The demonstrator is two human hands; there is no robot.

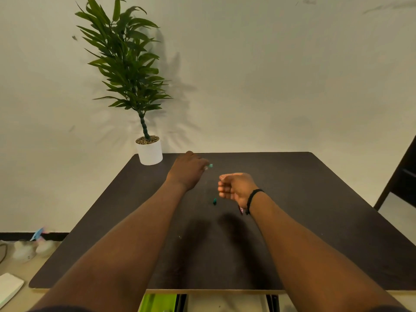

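Note:
My left hand reaches over the far middle of the dark table, knuckles up, and pinches a tiny teal bead at its fingertips. A very thin thread shows faintly running down from that hand to a small green bead just above or on the table. My right hand, with a black cord bracelet at the wrist, is curled in a fist to the right of the thread. Its thumb and forefinger are pressed together on what looks like the thread's other end. A small pink thing lies under that wrist.
A potted plant in a white pot stands at the table's far left corner against the wall. A dark chair is at the right edge. White objects and a white box lie on the floor at the left.

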